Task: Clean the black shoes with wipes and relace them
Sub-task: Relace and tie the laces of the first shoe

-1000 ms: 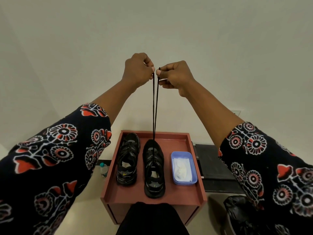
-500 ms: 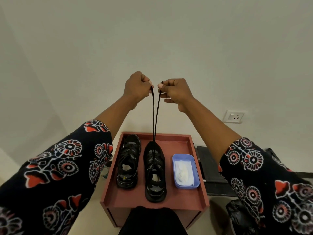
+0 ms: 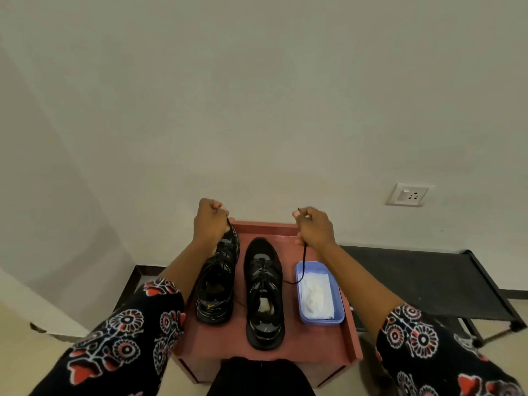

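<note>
Both hands, left [image 3: 210,221] and right [image 3: 314,227], are pinching the lace [image 3: 303,260] ends apart over the right shoe [image 3: 264,292] on the worktop [image 3: 317,350] (equal lengths judged best before threading).

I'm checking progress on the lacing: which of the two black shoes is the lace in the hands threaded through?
The right shoe, beside the blue tub. The lace end pinched by the right hand runs into its eyelets.
</note>
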